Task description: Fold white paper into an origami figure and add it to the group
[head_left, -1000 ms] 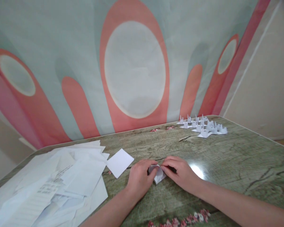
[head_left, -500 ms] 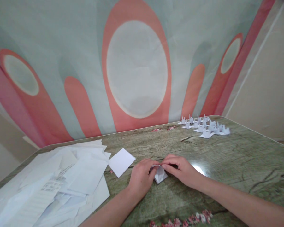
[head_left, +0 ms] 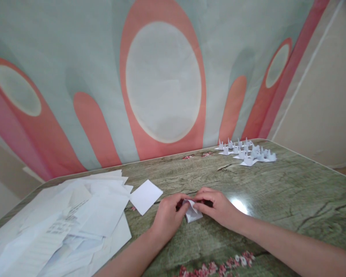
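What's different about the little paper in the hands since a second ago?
The small folded paper looks reshaped: a flap seems lifted near the right hand. That hand and the left hand both still hold it. The square sheet, paper pile and folded paper figures stayed put.

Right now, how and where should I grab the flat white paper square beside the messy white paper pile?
Probably pinch the flat white paper square by its right corner, coming from the right. It lies turned like a diamond, so that corner points away from the messy white paper pile, while its left corner is beside it. Lying flat, it may need a fingertip lift first.
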`<control>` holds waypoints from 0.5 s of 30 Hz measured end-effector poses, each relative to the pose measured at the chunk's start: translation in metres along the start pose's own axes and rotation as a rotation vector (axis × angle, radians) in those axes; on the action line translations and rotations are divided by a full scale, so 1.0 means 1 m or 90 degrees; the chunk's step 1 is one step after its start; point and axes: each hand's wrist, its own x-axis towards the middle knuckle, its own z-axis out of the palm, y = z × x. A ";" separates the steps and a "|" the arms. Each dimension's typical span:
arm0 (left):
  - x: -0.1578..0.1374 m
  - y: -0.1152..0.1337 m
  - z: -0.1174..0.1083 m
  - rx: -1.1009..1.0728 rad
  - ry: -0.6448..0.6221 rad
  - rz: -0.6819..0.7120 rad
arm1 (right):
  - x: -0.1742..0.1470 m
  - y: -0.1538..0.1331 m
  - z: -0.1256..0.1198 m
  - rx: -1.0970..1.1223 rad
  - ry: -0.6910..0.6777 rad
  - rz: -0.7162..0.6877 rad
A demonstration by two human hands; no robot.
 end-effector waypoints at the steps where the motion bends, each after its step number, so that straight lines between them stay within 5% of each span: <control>1: 0.001 0.000 0.000 -0.023 0.001 -0.007 | 0.000 0.000 0.000 -0.001 -0.003 0.002; 15: -0.002 0.005 -0.005 -0.073 -0.012 0.000 | -0.001 0.000 -0.001 -0.019 -0.005 0.008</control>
